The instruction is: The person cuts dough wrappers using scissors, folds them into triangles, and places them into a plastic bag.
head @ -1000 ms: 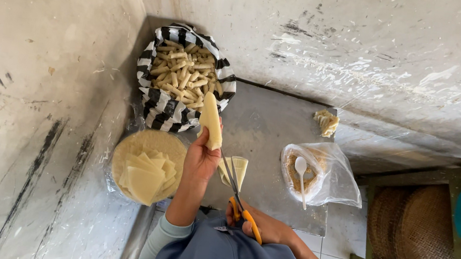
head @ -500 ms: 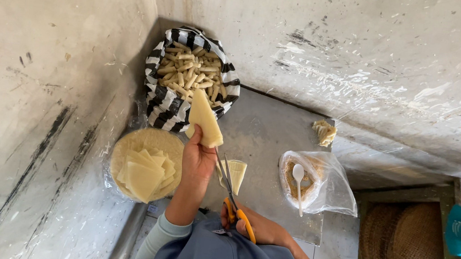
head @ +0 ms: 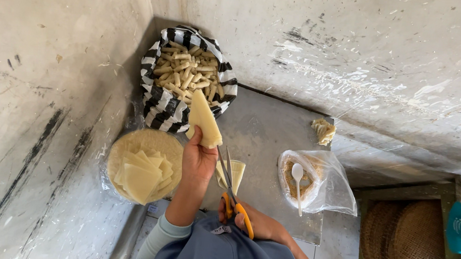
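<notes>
Change: since the earlier frames the left hand (head: 198,163) has carried the pale wrapper triangle (head: 204,120) a little further up and leftward, so its tip now overlaps the rim of the striped bag; the scissors stay low beside it.
Left hand: raised over the table, fingers pinched around the lower edge of the triangle, which stands upright with its point toward the bag.
Right hand: (head: 257,225) close to the body, fingers curled through the orange handles of the scissors (head: 230,184); the blades point up toward the left hand and are slightly parted.
Wrapper piece on table: a second small pale piece (head: 235,173) lies flat just right of the blades.
Striped bag: black-and-white bag (head: 164,108) in the corner where the two walls meet, open and filled with short rolled pastry sticks (head: 186,73).
Stack of wrappers: round pile of pale sheets (head: 144,166) in clear plastic, left of the left forearm, with cut triangles lying on top.
Filling bag: clear plastic bag (head: 322,182) to the right, holding brownish filling and a white spoon (head: 298,179).
Scrap: small crumpled lump (head: 323,131) near the far right edge of the grey table (head: 276,128).
Below right: woven round mats (head: 406,248) well apart from the hands.
</notes>
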